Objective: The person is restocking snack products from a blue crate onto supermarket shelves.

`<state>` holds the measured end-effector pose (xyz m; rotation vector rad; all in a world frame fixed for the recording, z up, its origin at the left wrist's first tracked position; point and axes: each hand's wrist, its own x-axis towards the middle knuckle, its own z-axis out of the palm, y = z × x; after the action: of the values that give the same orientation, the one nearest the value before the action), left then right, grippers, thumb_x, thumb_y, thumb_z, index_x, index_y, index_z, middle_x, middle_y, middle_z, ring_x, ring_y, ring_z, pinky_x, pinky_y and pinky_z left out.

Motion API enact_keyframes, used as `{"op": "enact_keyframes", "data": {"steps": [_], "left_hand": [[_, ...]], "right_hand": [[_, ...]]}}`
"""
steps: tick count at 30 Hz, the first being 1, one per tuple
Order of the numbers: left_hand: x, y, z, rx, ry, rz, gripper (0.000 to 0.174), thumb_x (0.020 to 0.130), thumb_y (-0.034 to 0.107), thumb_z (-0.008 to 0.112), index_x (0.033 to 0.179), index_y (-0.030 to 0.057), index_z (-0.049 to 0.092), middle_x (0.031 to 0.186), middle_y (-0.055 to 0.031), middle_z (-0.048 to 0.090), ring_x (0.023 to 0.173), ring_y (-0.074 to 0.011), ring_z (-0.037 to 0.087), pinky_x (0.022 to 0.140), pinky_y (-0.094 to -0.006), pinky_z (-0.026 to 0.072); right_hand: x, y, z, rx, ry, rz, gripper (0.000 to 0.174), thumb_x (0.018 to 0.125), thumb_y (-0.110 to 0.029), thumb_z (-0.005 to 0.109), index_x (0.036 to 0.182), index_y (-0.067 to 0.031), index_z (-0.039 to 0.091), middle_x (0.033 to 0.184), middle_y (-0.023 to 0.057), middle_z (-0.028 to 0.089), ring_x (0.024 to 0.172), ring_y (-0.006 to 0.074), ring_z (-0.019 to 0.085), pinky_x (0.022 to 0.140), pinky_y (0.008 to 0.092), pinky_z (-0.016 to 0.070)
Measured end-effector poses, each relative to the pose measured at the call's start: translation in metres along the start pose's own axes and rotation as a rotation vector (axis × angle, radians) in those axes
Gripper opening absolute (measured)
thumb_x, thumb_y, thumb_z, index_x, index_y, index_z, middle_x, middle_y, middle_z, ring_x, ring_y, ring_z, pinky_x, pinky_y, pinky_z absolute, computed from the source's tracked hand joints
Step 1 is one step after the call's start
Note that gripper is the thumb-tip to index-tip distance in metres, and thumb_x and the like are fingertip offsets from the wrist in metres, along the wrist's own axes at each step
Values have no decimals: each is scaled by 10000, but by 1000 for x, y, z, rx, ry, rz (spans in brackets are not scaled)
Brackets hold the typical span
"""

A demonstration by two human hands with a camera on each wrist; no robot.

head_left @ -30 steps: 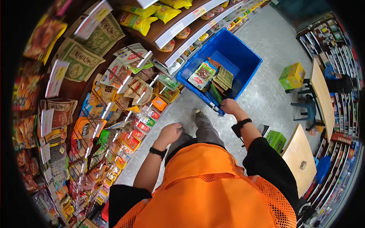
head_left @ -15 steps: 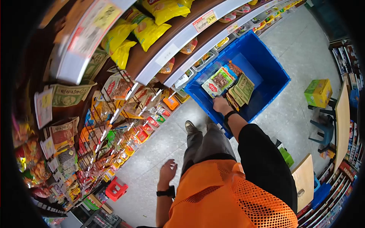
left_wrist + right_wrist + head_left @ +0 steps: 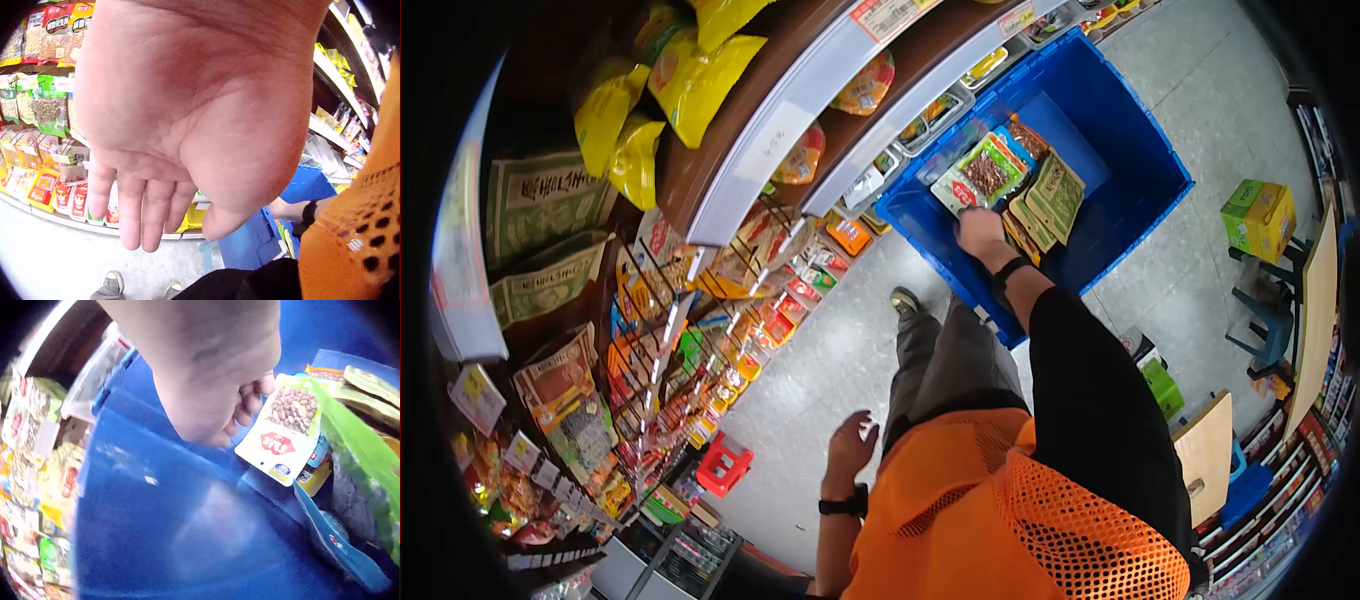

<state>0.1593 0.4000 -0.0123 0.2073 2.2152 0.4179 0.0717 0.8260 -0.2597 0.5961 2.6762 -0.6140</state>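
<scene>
My right hand [image 3: 980, 232] reaches into a blue crate [image 3: 1115, 75], close against a white-and-green packet of peanuts [image 3: 990, 172]. In the right wrist view its bent fingers [image 3: 247, 409] meet the edge of that packet [image 3: 278, 440]; I cannot tell whether they pinch it. Beside the peanuts lie olive-green packets [image 3: 1055, 195], a reddish-brown packet [image 3: 1027, 137] and, in the right wrist view, a bright green pack [image 3: 340, 425]. My left hand [image 3: 852, 447] hangs by my side above the floor, fingers loosely extended, palm [image 3: 194, 106] facing its wrist camera and holding nothing.
Shelves with yellow bags [image 3: 705, 85] and hanging snack packets [image 3: 565, 385] line the left. A red stool [image 3: 725, 465] stands on the floor by them. To the right are a yellow-green carton [image 3: 1257, 222], a dark blue stool [image 3: 1265, 325] and wooden tabletops [image 3: 1205, 460].
My right hand has left the crate's near rim and gone inside to the peanut packet. The left hand has dropped back toward my side. The view has shifted closer to the shelf.
</scene>
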Motion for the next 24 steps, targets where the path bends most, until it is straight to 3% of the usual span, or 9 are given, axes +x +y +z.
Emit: {"op": "enact_keyframes", "data": {"steps": [4, 6, 13, 15, 20, 24], "left_hand": [[11, 15, -19, 16, 44, 21, 359, 885, 203, 709, 1194, 32, 646, 1065, -148, 726, 933, -296, 711, 814, -405, 564], [16, 28, -27, 39, 48, 19, 366, 880, 207, 711, 1194, 30, 646, 1073, -150, 725, 945, -299, 714, 819, -411, 565], [30, 52, -40, 70, 52, 93, 380, 881, 222, 694, 1204, 28, 644, 1103, -153, 717, 953, -309, 711, 840, -414, 561], [32, 55, -42, 86, 43, 97, 380, 881, 228, 690, 1206, 36, 645, 1099, -156, 716, 957, -310, 709, 845, -411, 559], [18, 53, -48, 122, 72, 70, 361, 881, 213, 696, 1197, 46, 645, 1073, -149, 719, 959, -309, 704, 838, -402, 559], [9, 35, -51, 149, 131, 78, 354, 881, 197, 709, 1195, 48, 646, 1057, -143, 724, 940, -300, 705, 828, -395, 560]], "right_hand": [[-42, 25, -45, 82, -35, 140, 364, 905, -391, 578, 869, -65, 735, 888, 163, 732, 856, 348, 709, 769, 469, 569], [-59, 41, -46, -13, -188, 106, 327, 878, -400, 621, 915, -101, 748, 929, 151, 734, 879, 342, 705, 778, 468, 564], [-100, 40, -16, -104, -403, 46, 306, 889, -329, 605, 967, -68, 745, 994, 155, 739, 994, 328, 704, 890, 436, 553], [-98, 31, -7, -114, -495, 73, 303, 904, -227, 565, 1106, -65, 723, 1169, 144, 714, 1092, 307, 685, 929, 416, 550], [-83, 22, 20, -114, -480, 74, 308, 994, -186, 477, 1108, -75, 741, 1125, 151, 727, 1044, 310, 707, 863, 432, 577], [-79, 21, 37, -33, -350, 173, 285, 972, -174, 495, 1044, -60, 747, 1055, 154, 741, 1003, 322, 719, 863, 427, 579]]}}
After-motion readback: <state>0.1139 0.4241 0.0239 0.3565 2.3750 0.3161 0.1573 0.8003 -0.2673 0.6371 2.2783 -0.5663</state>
